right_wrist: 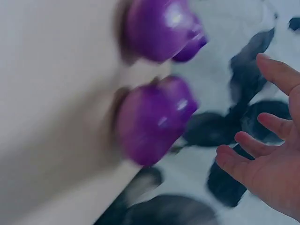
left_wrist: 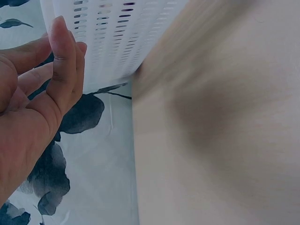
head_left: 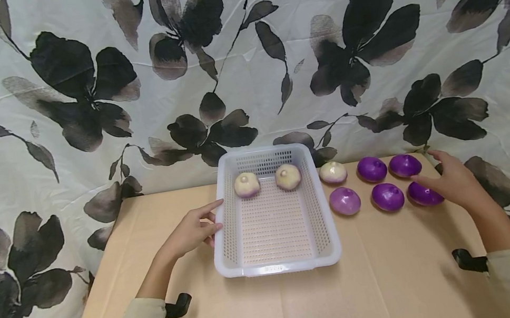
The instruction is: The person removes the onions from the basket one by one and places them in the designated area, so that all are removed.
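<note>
A white plastic basket [head_left: 279,268] with perforated walls stands at the middle of the table. Inside, near its far end, are two pale round onion-like vegetables, one at left [head_left: 246,185] and one at right [head_left: 288,176]. My left hand [head_left: 192,230] rests its loosely bent fingers at the basket's left rim; the left wrist view shows the fingertips [left_wrist: 58,26] against the wall. Over to the right, my right hand [head_left: 453,179] hovers beside the rightmost purple onions [head_left: 425,194], its fingers spread with nothing in them. Blurred purple onions [right_wrist: 150,124] lie before its palm.
Right of the basket, in two rows, lie a pale onion [head_left: 333,172], a pinkish one [head_left: 345,201] and several deep purple ones [head_left: 387,197]. The wooden table [head_left: 302,307] meets a flower-printed cloth [head_left: 276,98] behind it.
</note>
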Tool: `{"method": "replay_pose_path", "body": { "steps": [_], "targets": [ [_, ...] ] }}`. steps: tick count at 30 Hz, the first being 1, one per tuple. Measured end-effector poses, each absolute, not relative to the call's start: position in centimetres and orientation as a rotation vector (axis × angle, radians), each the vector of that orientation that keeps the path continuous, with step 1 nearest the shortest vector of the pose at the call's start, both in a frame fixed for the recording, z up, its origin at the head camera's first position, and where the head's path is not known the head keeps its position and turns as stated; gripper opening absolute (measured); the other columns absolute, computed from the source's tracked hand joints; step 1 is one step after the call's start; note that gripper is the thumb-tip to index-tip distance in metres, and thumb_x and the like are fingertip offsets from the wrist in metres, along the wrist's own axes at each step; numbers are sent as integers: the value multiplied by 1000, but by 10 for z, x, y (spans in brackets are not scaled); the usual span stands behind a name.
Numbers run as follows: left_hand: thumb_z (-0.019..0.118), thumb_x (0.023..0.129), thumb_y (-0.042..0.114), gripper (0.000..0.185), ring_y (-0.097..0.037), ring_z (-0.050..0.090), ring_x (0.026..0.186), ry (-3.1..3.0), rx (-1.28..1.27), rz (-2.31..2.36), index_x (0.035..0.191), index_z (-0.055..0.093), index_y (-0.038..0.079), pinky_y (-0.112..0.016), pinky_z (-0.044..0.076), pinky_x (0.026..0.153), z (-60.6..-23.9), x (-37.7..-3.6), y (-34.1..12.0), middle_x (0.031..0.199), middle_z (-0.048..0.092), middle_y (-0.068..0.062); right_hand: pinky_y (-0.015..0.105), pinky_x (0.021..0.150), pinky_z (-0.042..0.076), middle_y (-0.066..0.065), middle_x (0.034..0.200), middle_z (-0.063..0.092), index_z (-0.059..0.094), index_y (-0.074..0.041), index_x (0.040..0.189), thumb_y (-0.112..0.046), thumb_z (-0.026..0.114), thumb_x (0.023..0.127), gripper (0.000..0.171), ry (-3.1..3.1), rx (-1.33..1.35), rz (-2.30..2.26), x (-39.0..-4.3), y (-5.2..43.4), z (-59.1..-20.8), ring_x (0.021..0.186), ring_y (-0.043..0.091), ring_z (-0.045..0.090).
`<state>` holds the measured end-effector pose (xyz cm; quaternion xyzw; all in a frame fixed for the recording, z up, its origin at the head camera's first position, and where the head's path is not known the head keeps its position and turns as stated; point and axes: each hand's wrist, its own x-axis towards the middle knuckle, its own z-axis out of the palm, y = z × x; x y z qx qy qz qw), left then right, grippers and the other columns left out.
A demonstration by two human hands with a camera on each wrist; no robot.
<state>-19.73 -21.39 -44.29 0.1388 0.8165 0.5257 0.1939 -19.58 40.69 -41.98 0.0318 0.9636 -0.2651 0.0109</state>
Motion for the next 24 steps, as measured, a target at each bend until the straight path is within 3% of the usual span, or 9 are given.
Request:
{"method": "replay_pose_path", "body": {
  "steps": [8,14,24],
  "targets": [
    [64,98,-1,65,-24,68,68,2292,389,1477,158,38,2,-48,64,61,-442,-197,-215,103,57,-23,80,103,36,37,159,27,19,-1,163,-42,72,96,95,3021,-90,-997,-213,345,-389,138,62,36],
    [64,98,-1,65,-24,68,68,2284,395,1487,158,38,1,-52,64,63,-443,-197,-215,104,57,-24,71,114,37,26,165,28,25,-9,164,-37,76,95,91,2955,-233,-1142,-231,295,-379,145,53,36],
    [64,98,-1,65,-24,68,68,2286,389,1485,158,38,1,-46,64,61,-445,-197,-215,104,57,-23,65,113,42,21,159,41,37,-7,158,-33,79,93,82,2908,-496,-994,-279,223,-368,140,46,45]
  ]
}}
